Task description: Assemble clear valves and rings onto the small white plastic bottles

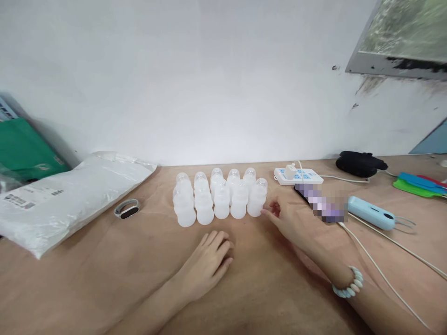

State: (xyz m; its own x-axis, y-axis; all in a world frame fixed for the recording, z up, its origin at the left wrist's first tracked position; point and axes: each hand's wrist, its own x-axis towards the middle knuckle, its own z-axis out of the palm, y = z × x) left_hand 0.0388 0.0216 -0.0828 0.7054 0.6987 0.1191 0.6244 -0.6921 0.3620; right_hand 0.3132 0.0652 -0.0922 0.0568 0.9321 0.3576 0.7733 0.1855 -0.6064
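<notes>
Several milky-white baby bottles with clear domed caps stand upright in two close rows on the table; the front right bottle point(256, 202) is at the end of its row. Beside that bottle is my right hand point(283, 216), its thumb tip close to the base and its fingers loosely bent, with nothing in them. Whether the thumb touches the bottle I cannot tell. My left hand point(211, 263) lies palm down on the table in front of the bottles, fingers somewhat apart and empty. The front row partly hides the back row.
A white plastic parcel point(77, 193) and a grey fitness band point(126, 209) lie to the left. At the right are a power strip point(310, 177), a blurred phone point(319, 202), a light-blue device point(370, 213), a black pouch point(359, 163) and trailing cables. Behind everything rises a white wall point(209, 93).
</notes>
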